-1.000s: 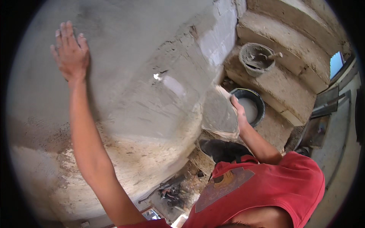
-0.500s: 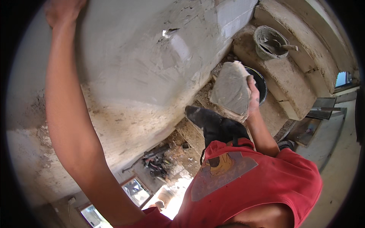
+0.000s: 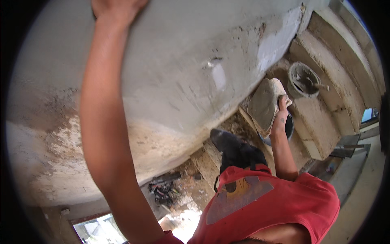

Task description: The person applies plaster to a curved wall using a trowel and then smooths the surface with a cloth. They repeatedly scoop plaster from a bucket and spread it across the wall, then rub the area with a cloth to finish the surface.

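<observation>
My left hand [image 3: 120,9] reaches onto the smeared grey plaster wall [image 3: 170,65] at the top of the picture, forearm stretched along it; its fingers are cut off by the rim. My right hand [image 3: 281,112], right of centre, grips a squarish, pale-edged board [image 3: 262,101] by its side, thumb over the edge. Grey mortar coats the board's face. Behind it, a bucket [image 3: 288,124] is mostly hidden.
Concrete steps [image 3: 319,130] climb at the right, with a mortar-smeared bucket [image 3: 300,77] holding a handled tool. Below, my dark-clad leg [image 3: 231,150] stands near the wall's foot. Dark clutter [image 3: 161,191] lies lower left, beside bright openings.
My left hand has moved higher on the wall, its fingers leaving the picture. The board in my right hand is now more steeply tilted. The whole view has shifted, showing more floor.
</observation>
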A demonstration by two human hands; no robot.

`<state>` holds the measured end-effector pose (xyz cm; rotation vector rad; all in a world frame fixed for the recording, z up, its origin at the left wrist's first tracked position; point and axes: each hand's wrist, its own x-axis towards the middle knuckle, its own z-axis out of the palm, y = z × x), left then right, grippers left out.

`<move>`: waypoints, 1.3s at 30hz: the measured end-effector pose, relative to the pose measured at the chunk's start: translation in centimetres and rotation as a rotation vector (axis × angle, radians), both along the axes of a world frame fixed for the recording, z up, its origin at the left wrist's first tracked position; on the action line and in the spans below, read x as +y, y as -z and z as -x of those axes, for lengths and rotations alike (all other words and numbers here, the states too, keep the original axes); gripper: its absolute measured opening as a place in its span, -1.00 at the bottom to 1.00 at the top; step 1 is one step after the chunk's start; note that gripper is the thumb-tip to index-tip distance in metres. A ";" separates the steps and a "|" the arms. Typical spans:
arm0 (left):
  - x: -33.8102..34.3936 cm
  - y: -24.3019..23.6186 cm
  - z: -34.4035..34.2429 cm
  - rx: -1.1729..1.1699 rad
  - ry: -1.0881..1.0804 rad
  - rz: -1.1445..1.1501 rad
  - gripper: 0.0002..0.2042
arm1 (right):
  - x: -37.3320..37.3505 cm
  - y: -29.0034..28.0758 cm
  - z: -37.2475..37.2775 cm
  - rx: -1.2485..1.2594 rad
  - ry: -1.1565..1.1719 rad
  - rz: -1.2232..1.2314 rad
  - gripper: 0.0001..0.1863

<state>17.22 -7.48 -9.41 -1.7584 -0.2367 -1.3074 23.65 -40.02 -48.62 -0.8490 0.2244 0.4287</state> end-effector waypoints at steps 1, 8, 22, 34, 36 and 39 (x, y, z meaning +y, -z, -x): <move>0.2 0.0 0.0 0.006 -0.030 -0.009 -0.28 | 1.3 -0.6 -0.4 -0.055 0.064 0.025 -0.30; 2.2 -0.3 -0.5 0.052 -0.075 0.122 -0.33 | 9.8 -6.8 -7.3 -0.438 0.105 0.119 -0.24; 1.1 0.2 -0.3 0.030 -0.071 0.094 -0.30 | 23.5 -23.5 -10.4 -1.719 0.771 0.574 -0.31; 0.2 0.4 -0.4 0.030 -0.098 0.104 -0.27 | 23.6 -25.0 -11.0 -1.738 0.733 0.512 -0.32; 0.2 0.3 -0.4 0.038 -0.081 0.102 -0.26 | 24.1 -29.8 -13.9 -1.694 0.830 0.451 -0.33; 0.2 0.2 -0.5 0.025 -0.140 0.085 -0.26 | 24.7 -30.5 -15.0 -1.690 0.842 0.430 -0.34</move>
